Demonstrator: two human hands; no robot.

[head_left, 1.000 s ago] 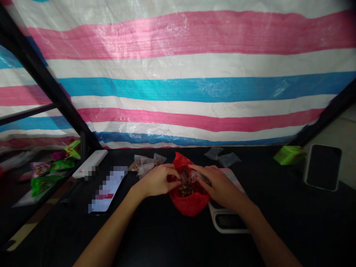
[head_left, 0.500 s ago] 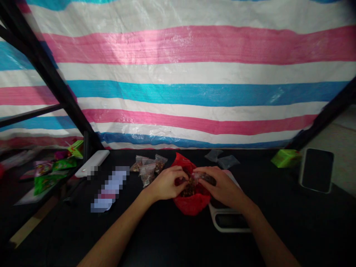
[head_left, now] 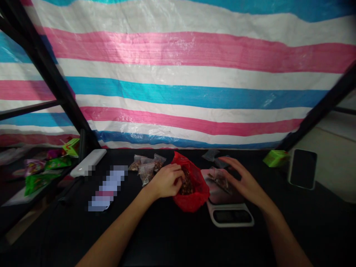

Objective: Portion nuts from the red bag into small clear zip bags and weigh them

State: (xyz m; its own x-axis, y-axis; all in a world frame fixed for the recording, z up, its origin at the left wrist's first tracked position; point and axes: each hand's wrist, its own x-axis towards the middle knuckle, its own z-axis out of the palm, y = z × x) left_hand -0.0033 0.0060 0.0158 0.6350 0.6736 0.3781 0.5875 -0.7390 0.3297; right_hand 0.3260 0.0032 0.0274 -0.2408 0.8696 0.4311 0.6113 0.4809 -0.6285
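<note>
My left hand [head_left: 167, 181] is curled at the mouth of a red plastic bag [head_left: 196, 196], its fingers gripping the bag's edge beside the brown pieces inside. A small clear bag [head_left: 219, 179] holding brown pieces lies on the pan of a white digital kitchen scale [head_left: 229, 217]. My right hand [head_left: 244, 178] hovers just to the right of that bag, open and holding nothing. Several filled clear bags of brown pieces [head_left: 146, 167] sit left of the red bag.
Empty clear bags [head_left: 210, 155] lie behind the scale. A white power bank [head_left: 89, 162], a blurred phone [head_left: 108, 187], a green box [head_left: 276, 158] and a dark tablet [head_left: 302, 169] share the black table. Colourful snack packets [head_left: 39, 174] lie at left, before a striped tarpaulin [head_left: 178, 89].
The small clear bag has gone from my hands over the red bag to the scale. My right hand has let go and moved right. My left hand stays at the red bag.
</note>
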